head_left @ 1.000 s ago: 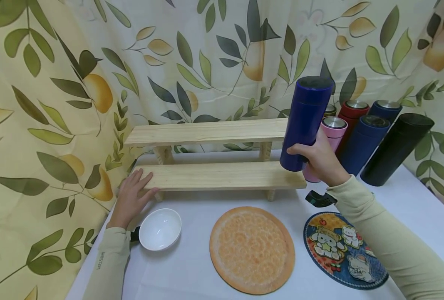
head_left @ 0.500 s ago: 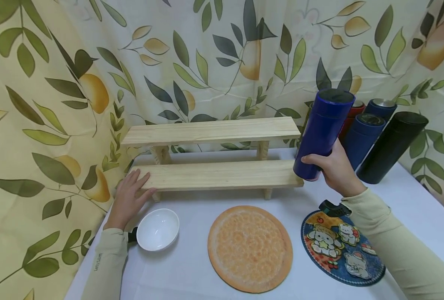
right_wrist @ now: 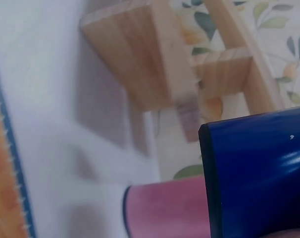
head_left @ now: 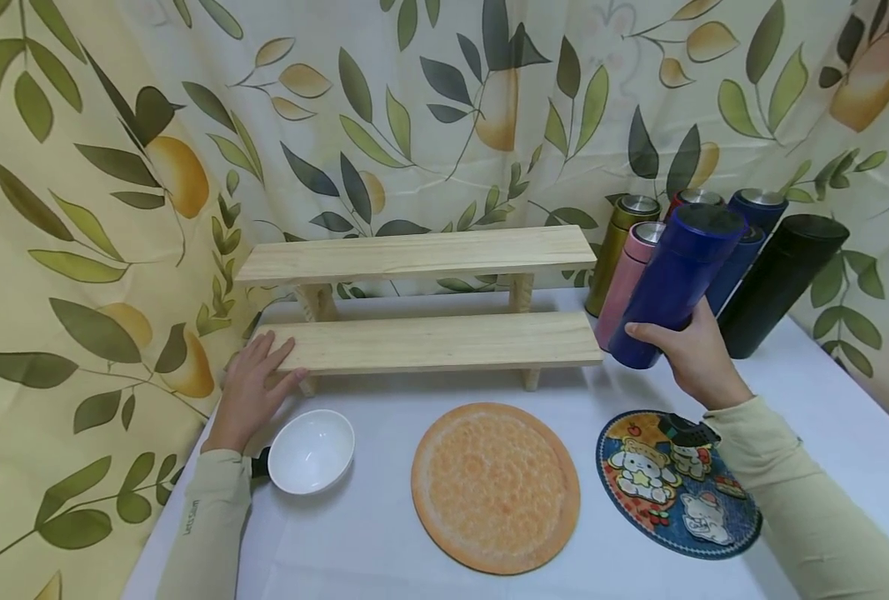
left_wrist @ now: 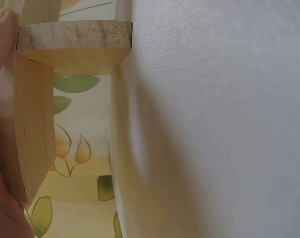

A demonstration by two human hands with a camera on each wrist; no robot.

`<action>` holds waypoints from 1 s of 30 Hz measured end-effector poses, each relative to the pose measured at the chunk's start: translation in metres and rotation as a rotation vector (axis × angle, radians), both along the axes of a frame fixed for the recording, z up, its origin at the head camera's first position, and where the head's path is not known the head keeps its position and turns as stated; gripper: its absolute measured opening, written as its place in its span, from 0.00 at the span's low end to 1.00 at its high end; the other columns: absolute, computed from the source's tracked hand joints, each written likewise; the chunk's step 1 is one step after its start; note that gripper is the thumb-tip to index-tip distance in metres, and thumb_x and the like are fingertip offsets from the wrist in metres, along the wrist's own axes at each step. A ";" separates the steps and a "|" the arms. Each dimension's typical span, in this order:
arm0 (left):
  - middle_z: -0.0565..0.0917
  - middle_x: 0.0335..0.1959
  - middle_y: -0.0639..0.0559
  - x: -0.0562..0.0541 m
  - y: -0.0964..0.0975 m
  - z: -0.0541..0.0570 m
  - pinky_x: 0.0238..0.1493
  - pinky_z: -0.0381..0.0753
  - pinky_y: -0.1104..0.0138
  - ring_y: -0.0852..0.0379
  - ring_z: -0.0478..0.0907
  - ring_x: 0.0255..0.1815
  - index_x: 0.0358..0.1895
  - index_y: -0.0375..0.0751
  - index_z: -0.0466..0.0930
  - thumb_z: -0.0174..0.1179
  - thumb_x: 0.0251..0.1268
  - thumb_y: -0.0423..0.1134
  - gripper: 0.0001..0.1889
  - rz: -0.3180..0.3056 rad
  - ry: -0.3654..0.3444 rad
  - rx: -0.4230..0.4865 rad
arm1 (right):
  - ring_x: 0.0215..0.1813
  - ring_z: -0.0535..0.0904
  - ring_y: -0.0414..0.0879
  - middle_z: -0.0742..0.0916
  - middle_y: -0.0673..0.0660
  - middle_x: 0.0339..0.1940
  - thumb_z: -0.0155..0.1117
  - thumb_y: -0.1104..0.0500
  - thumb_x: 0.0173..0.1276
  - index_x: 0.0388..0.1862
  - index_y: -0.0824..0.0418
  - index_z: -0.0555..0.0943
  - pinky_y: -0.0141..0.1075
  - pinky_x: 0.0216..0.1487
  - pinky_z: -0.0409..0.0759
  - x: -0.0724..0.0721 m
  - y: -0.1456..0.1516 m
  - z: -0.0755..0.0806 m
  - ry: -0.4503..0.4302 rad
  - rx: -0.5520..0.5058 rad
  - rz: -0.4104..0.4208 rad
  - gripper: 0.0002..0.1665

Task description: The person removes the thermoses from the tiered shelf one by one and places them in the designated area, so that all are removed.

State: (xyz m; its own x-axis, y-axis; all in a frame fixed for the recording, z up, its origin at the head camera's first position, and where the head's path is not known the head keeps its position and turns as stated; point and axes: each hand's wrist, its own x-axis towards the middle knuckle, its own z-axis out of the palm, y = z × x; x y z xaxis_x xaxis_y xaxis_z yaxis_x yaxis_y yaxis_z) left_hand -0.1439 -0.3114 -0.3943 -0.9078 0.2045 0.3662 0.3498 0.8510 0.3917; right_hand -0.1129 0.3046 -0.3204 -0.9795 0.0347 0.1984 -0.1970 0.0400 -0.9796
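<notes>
My right hand [head_left: 702, 354] grips a glossy blue thermos bottle [head_left: 676, 283] around its lower part. The bottle leans with its dark top to the right and partly covers the pink bottle [head_left: 627, 279] behind it. In the right wrist view, the blue bottle's base [right_wrist: 212, 183] overlaps the pink bottle [right_wrist: 165, 208]. My left hand [head_left: 252, 392] rests on the left end of the lower board [head_left: 429, 343] of a two-tier wooden stand, fingers spread and thumb along the front edge. The left wrist view shows the board's underside and leg [left_wrist: 73, 37], with only parts of the hand.
Olive [head_left: 616, 242], red [head_left: 695, 197] and navy [head_left: 759, 204] bottles and a leaning black bottle [head_left: 781, 283] stand at the right. In front are a white bowl [head_left: 312, 452], a round tan mat [head_left: 495, 487] and a cartoon mat [head_left: 672, 492]. A leaf-print curtain [head_left: 414, 108] hangs behind.
My right hand has carried the blue bottle rightward and lower, from over the stand's right end to in front of the bottle group. My left hand stays on the board; the view shifts slightly.
</notes>
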 end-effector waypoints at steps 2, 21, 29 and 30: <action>0.62 0.81 0.27 0.001 0.000 0.001 0.81 0.46 0.35 0.29 0.53 0.83 0.77 0.34 0.73 0.67 0.77 0.49 0.34 0.003 -0.002 0.001 | 0.84 0.49 0.64 0.55 0.60 0.87 0.69 0.69 0.75 0.88 0.38 0.45 0.71 0.81 0.41 0.000 0.004 -0.006 -0.015 0.008 -0.016 0.59; 0.63 0.81 0.27 -0.002 -0.002 0.000 0.81 0.47 0.35 0.30 0.54 0.83 0.77 0.35 0.73 0.67 0.76 0.50 0.34 0.002 0.003 0.006 | 0.87 0.43 0.71 0.48 0.63 0.90 0.71 0.66 0.76 0.90 0.40 0.37 0.70 0.80 0.41 0.005 0.018 -0.052 -0.128 0.064 -0.068 0.64; 0.62 0.82 0.28 -0.003 -0.001 0.000 0.81 0.46 0.35 0.30 0.53 0.84 0.78 0.35 0.72 0.66 0.77 0.52 0.35 0.010 -0.011 0.006 | 0.86 0.44 0.72 0.49 0.63 0.90 0.70 0.65 0.76 0.90 0.37 0.37 0.72 0.80 0.42 0.006 0.021 -0.065 -0.131 0.111 -0.075 0.64; 0.62 0.82 0.28 -0.003 0.000 0.000 0.81 0.46 0.35 0.30 0.53 0.84 0.78 0.36 0.72 0.66 0.77 0.52 0.35 0.013 -0.015 0.004 | 0.86 0.44 0.72 0.49 0.63 0.90 0.70 0.65 0.76 0.90 0.36 0.37 0.73 0.80 0.42 0.007 0.022 -0.066 -0.130 0.111 -0.071 0.64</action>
State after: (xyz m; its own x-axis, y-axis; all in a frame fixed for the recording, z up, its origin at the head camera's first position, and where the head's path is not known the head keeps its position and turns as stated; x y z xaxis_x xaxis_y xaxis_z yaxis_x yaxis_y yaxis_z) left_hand -0.1466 -0.3116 -0.3945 -0.9155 0.1916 0.3538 0.3333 0.8537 0.4001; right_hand -0.1062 0.3262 -0.3864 -0.9930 0.0897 0.0770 -0.0621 0.1587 -0.9854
